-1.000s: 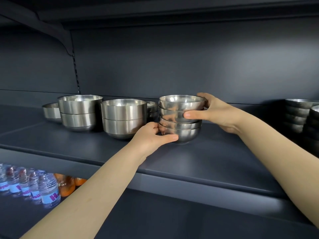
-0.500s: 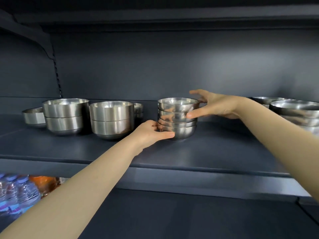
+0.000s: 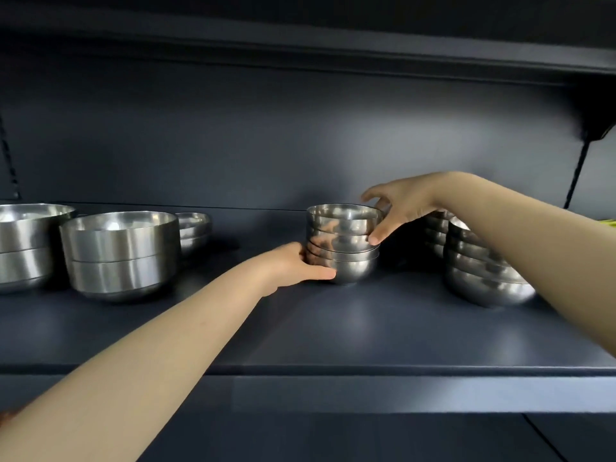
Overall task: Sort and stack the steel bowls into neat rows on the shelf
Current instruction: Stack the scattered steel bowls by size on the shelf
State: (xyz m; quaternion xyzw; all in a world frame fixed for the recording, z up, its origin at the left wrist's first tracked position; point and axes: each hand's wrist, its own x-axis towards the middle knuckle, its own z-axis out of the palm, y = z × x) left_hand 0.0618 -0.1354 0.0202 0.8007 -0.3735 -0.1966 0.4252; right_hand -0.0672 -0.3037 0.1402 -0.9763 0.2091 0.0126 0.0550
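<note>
1. Steel bowls (image 3: 343, 248), small ones nested in one stack, stand upright on the dark shelf (image 3: 333, 331), about midway along it and set back from its front edge
2. A person's left hand (image 3: 296, 266) grips the foot of the stack from the left, with the thumb laid across the front of the lowest bowl and the fingers curled round its far side
3. The right hand (image 3: 400, 208) reaches in from the right and pinches the upper bowls, its thumb tip pressed to the stack's right flank below the top rim; the fingers arch behind the rim and the forefinger is lifted clear above it
4. To the left, across a bare stretch of shelf, two large bowls (image 3: 120, 255) sit nested, and another large pair (image 3: 26, 245) is cut off by the frame's left edge
5. Behind the large bowls, near the back panel (image 3: 266, 145), stands a low stack of smaller bowls (image 3: 193, 228)
6. To the right, near the held stack, a front stack of bowls (image 3: 483, 275) leans slightly, with a rear stack (image 3: 436, 231) behind it; the right forearm crosses in front of both and hides part of them
7. An upper shelf (image 3: 300, 38) overhangs the scene, and a slotted upright (image 3: 576, 171) runs down the wall at right
8. Something yellow-green (image 3: 608, 223) shows at the right edge, too little of it to identify
</note>
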